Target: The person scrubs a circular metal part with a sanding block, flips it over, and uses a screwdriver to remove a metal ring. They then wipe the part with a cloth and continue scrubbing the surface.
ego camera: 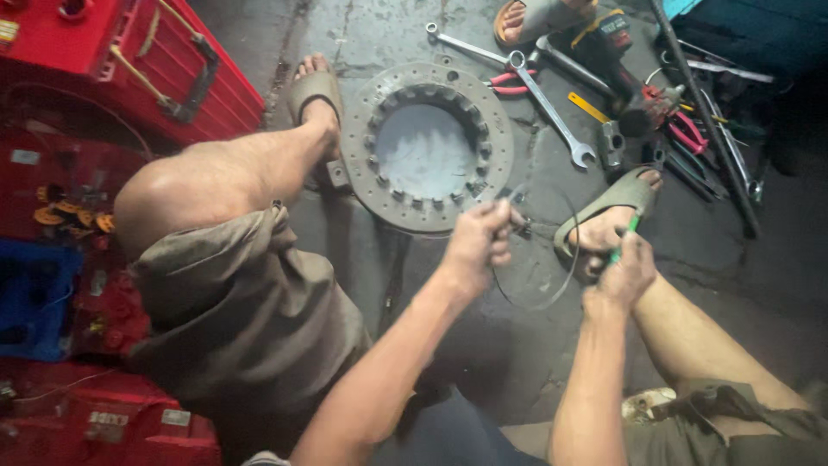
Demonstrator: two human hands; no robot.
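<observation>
My left hand [479, 244] pinches a thin dark wire ring [552, 293] near its top, just in front of a large grey toothed metal ring [362, 164] lying flat on the concrete floor. My right hand [623, 276] grips a green-handled tool [628, 231], its tip pointing toward the spot where the left fingers hold the wire. The wire loops down between both hands. My bare knees and sandalled feet frame the metal ring on each side.
Wrenches [552, 108], red-handled pliers [509, 84], a yellow tool [588, 107] and more hand tools lie scattered at the back right. A red toolbox [129, 60] and red trays with small parts sit at left. Another person's sandalled foot [535, 17] shows at the top.
</observation>
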